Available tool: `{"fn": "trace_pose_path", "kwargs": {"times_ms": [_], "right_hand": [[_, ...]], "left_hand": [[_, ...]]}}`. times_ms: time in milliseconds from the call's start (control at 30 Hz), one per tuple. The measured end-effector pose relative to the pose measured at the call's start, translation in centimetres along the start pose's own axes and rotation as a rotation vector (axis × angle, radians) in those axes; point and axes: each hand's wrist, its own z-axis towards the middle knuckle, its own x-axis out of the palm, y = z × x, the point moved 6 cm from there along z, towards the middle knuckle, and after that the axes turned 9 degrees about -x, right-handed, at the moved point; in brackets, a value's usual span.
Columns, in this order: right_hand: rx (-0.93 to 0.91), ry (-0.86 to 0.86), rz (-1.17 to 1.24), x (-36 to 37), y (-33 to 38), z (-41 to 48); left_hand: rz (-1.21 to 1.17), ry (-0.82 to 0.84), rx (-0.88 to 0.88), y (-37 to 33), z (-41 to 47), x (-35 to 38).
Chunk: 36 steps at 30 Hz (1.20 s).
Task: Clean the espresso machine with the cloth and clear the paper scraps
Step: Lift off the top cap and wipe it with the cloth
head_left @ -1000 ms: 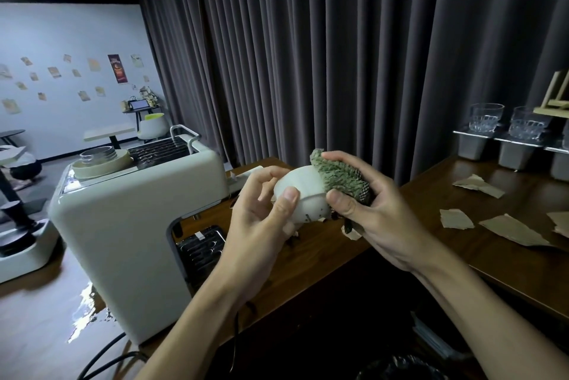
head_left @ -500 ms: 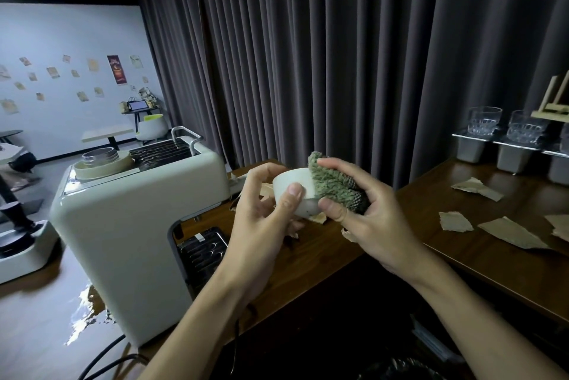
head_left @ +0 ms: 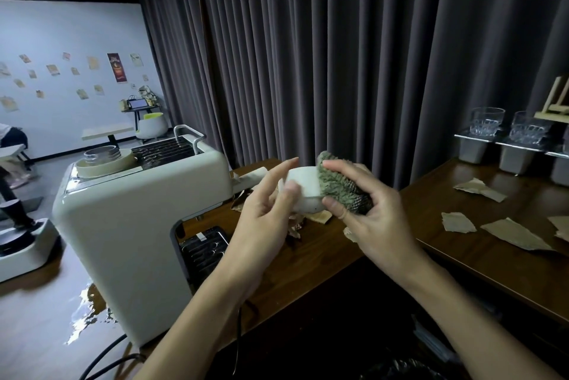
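A cream espresso machine (head_left: 135, 225) stands at the left end of the dark wooden counter (head_left: 480, 259). Above the counter, just right of the machine, my left hand (head_left: 264, 216) holds a small white cup-shaped part (head_left: 303, 187) between thumb and fingers. My right hand (head_left: 369, 216) grips a green fluffy cloth (head_left: 338, 184) and presses it over the part's right side. Brown paper scraps (head_left: 517, 233) lie on the counter at the right, and a few more scraps (head_left: 320, 217) lie partly hidden under my hands.
Glass tumblers (head_left: 488, 121) sit on grey metal holders (head_left: 471, 148) at the back right, under a small wooden easel (head_left: 554, 102). A dark curtain (head_left: 338, 56) hangs behind the counter. A cable (head_left: 104, 358) runs off the machine's near side. The drip tray (head_left: 203, 247) faces me.
The white part has turned in my hands and the cloth has slid across it. My left fingers have shifted their hold, and both hands sit slightly lower and to the left.
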Motion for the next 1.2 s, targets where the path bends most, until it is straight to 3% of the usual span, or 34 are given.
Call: {"fn": "trace_pose_path", "kwargs": {"times_ms": [233, 433, 567, 700, 1033, 1200], "right_hand": [[0.03, 0.047, 0.099, 0.6, 0.4, 0.2], [0.138, -0.086, 0.322, -0.2, -0.9, -0.1], [0.091, -0.06, 0.134, -0.3, -0.6, -0.3], [-0.006, 0.01, -0.027, 0.6, 0.1, -0.3], [0.056, 0.081, -0.01, 1.5, 0.1, 0.0], [-0.013, 0.001, -0.059, 1.2, 0.7, 0.3]], "left_hand": [[-0.116, -0.079, 0.015, 0.1, -0.4, -0.4], [-0.376, -0.067, -0.179, 1.7, -0.2, -0.3], [-0.195, -0.076, -0.227, 1.9, -0.1, -0.7], [-0.05, -0.058, -0.15, 1.0, -0.1, -0.8], [-0.104, -0.083, -0.076, 0.7, -0.3, -0.4], [-0.13, -0.054, -0.068, 0.5, -0.6, -0.2]]}}
